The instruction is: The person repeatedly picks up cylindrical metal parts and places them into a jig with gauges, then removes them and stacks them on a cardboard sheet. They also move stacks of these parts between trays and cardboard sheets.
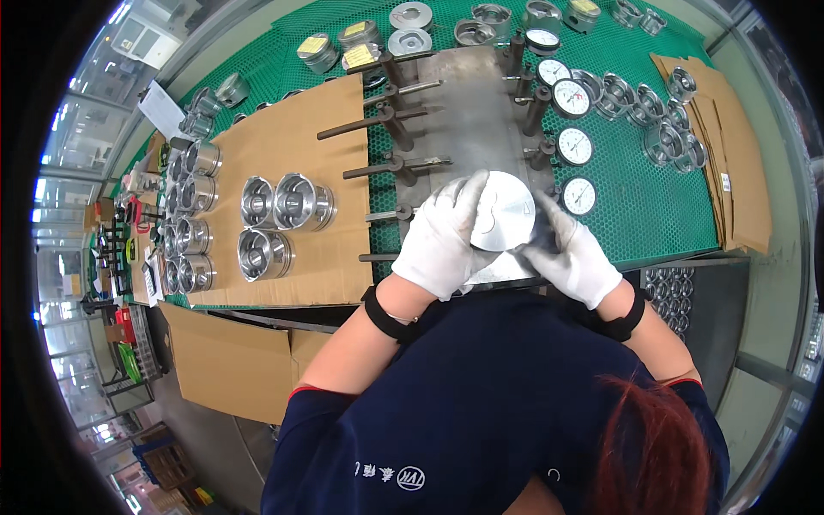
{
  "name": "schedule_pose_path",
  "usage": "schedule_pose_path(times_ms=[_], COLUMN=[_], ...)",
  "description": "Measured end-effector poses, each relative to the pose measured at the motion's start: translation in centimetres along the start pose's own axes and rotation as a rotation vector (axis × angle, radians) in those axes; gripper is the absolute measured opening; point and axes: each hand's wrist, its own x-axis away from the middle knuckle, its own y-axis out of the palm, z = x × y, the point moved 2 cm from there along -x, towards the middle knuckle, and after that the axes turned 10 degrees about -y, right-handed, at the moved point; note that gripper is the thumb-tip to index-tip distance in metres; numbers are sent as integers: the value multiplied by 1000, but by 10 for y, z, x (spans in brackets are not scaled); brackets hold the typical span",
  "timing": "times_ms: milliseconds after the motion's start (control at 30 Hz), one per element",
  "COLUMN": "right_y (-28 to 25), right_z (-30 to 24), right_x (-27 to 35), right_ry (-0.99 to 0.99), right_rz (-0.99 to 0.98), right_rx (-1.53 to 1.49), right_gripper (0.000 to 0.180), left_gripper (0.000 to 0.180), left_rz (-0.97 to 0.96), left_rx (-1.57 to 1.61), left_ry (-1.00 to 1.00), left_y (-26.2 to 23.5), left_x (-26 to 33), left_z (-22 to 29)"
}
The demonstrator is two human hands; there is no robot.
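- Gripping the piston [508,215] with my left hand [442,236], I have gloved fingers pressed along its left edge, just right of the frame's centre.
- My right hand [571,257] bends around the piston's right side, thumb and fingers parted; whether those fingertips press on the metal or only stand beside it, I cannot tell.
- How far along: I judge I'm partway through with this one piece. It is in my grasp and not yet set down apart from me, so letting go of it is left. Which of the other pieces are done, nothing here shows.
- The piston looks bright and silvery, its round, flat crown facing up, with a curved line on the left part and a small mark toward the upper right. My gloves hide most of its side.
- Beyond it, a grey metal plate [468,94] runs to the upper middle of the frame. I cannot tell whether the piston rests on it or is lifted.
- Dark stands [396,129] with rods line the plate's left side; white-faced dial gauges [571,98] line its right.
- Left of centre, three more pistons [296,203] sit hollow end up on a cardboard sheet [330,112].
- At the upper right, further pistons [648,105] stand on a green mat [652,223].
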Motion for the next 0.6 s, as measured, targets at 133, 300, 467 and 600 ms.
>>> schedule_pose_path(times_ms=[133, 300, 467, 600], right_y=[14, 11, 8, 12], right_z=[18, 12, 3, 11], right_x=[13, 11, 6, 7], right_ry=[602, 629, 660, 607], right_rz=[-136, -134, -119, -103], right_rx=[-695, -707, -687, -653], right_gripper=[87, 92, 93, 93], left_gripper=[104, 104, 104, 104], left_rz=[-68, -61, -48, -40], left_rx=[134, 153, 165, 179], left_ry=[-50, -35, -38, -32], left_y=[2, 1, 2, 4], left_x=[-14, -17, -18, -19], left_z=[-5, -7, -7, -8])
